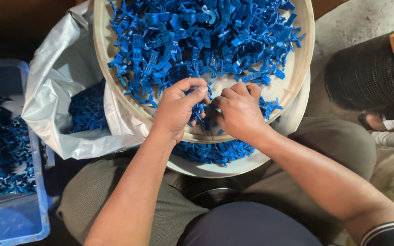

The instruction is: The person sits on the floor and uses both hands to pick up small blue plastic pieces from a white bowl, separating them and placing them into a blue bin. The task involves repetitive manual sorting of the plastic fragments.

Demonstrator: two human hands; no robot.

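A round pale wooden tray [303, 54] in front of me is heaped with small blue plastic parts [197, 36]. My left hand [176, 109] and my right hand [240, 109] meet at the tray's near rim, fingers curled around a small blue plastic part [200, 111] held between them. Below the tray sits a white round basin [251, 163] with more blue parts [215, 150] in it. Both forearms reach up from my lap.
A silver plastic bag [55, 77] with blue parts lies at the left. A blue crate [10, 218] of blue parts stands at the far left. A black ribbed bin [363, 75] and another person's sandalled foot [374, 121] are at the right.
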